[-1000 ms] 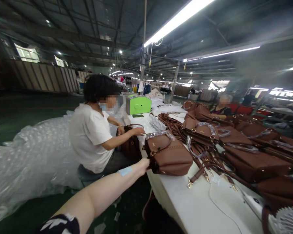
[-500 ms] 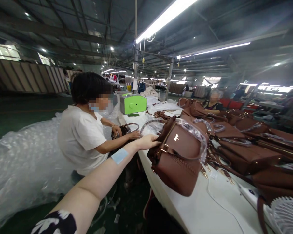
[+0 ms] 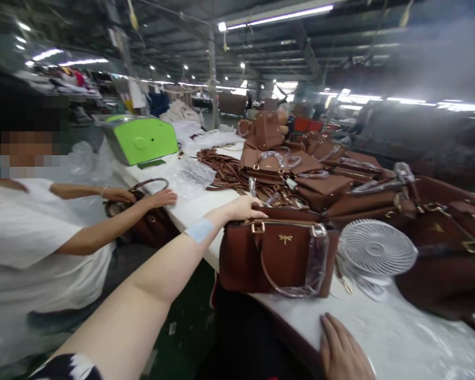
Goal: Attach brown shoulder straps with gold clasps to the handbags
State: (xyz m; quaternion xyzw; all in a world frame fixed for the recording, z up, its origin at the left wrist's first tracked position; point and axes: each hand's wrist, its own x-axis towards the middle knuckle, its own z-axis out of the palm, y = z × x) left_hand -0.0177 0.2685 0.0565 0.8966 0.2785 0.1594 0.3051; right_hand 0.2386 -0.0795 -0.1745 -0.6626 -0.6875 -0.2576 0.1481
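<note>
My left hand (image 3: 245, 208) grips the top edge of a brown handbag (image 3: 235, 258) at its upper left corner. The bag stands upright on the front edge of the white table (image 3: 301, 311). A gold dragonfly emblem (image 3: 285, 239) is on its front, and a handle partly wrapped in clear plastic (image 3: 317, 258) hangs down over it. Low in the view, my right hand (image 3: 346, 351) is by the table edge below the bag, its fingers extended and touching nothing I can make out.
A white fan (image 3: 378, 248) stands right of the bag. Many brown handbags (image 3: 320, 187) and a heap of straps (image 3: 221, 169) cover the table behind. A green machine (image 3: 142, 140) is at the far left. A co-worker (image 3: 35, 237) sits left, hands on another bag (image 3: 152, 229).
The view has swung right. The handbag in my left hand, tilted before, now stands upright with its front towards me. My right hand and the whole fan have come into view.
</note>
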